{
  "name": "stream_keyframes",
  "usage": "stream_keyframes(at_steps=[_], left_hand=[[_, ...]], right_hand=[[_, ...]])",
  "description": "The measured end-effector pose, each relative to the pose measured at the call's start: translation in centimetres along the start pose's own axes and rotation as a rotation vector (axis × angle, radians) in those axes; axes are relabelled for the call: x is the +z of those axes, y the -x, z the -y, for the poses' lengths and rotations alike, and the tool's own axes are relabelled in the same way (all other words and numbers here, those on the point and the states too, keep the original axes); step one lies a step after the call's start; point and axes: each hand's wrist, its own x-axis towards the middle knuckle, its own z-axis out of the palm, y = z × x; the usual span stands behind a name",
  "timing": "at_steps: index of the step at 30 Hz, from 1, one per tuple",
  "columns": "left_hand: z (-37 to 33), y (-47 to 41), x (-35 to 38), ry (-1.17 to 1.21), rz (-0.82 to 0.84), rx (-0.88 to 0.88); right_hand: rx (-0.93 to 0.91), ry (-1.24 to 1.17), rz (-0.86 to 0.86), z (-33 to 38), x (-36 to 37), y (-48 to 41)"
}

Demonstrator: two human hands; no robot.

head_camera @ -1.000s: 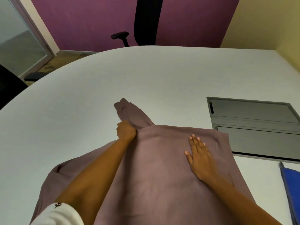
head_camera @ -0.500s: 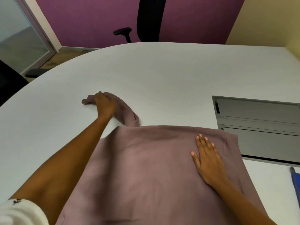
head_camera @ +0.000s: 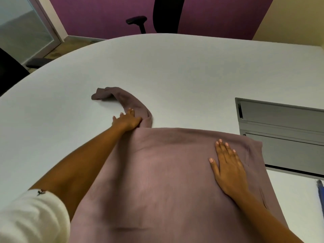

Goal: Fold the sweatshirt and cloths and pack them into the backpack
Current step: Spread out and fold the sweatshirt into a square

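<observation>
Office meeting room — big white table point(head_camera: 175, 67), swivel chair point(head_camera: 166, 14), cable hatch point(head_camera: 284, 146).

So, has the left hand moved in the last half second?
Yes. The left hand has come back from the sleeve cuff, rightward toward the grey table panel.

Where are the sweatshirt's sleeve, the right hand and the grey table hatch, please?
sweatshirt sleeve point(head_camera: 130, 101): head view, on the middle of the curved sleeve.
right hand point(head_camera: 229, 170): head view, on the back of the hand.
grey table hatch point(head_camera: 284, 148): head view, on its lower panel.
</observation>
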Motion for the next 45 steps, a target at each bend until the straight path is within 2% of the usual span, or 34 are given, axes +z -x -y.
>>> stream_keyframes(at_steps=[6, 9, 11, 13, 15, 16, 19, 23, 26, 45], left_hand=[[5.1, -1.8, -1.3, 0.04, -0.101, -0.161], [6.3, -1.1, -1.5, 0.227, -0.159, -0.174], [5.1, 1.3, -1.4, 0.371, -0.338, -0.176], [3.7, 5.0, -0.6, 0.466, -0.585, -0.122], [2.5, 9.3, 0.9, 0.482, -0.792, 0.068], [2.1, 11.3, 2.0, 0.471, -0.83, 0.185], [1.6, 15.5, 6.4, 0.321, -0.751, 0.387], [3.6, 17.3, 12.8, 0.038, -0.529, 0.372], [4.6, 18.2, 14.9, -0.051, -0.462, 0.311], [4.6, 29.2, 19.9, -0.077, -0.372, 0.351]], right_hand=[[0.001, -0.017, 0.011, -0.5, 0.1, 0.0], [0.002, -0.012, 0.009, -0.4, 0.0, -0.1], [0.003, -0.007, 0.013, -0.3, -0.1, -0.1], [0.001, 0.003, 0.03, -0.3, -0.1, 0.0], [0.006, -0.006, 0.048, -0.2, -0.2, 0.0], [0.013, -0.025, 0.05, -0.1, -0.3, 0.1], [-0.005, -0.106, 0.019, 1.6, -0.8, 1.5], [-0.122, -0.136, 0.04, 3.9, -0.7, 5.8], [-0.099, -0.051, 0.05, 3.5, -0.4, 8.1], [0.026, -0.005, 0.128, 1.1, -3.5, 21.2]])
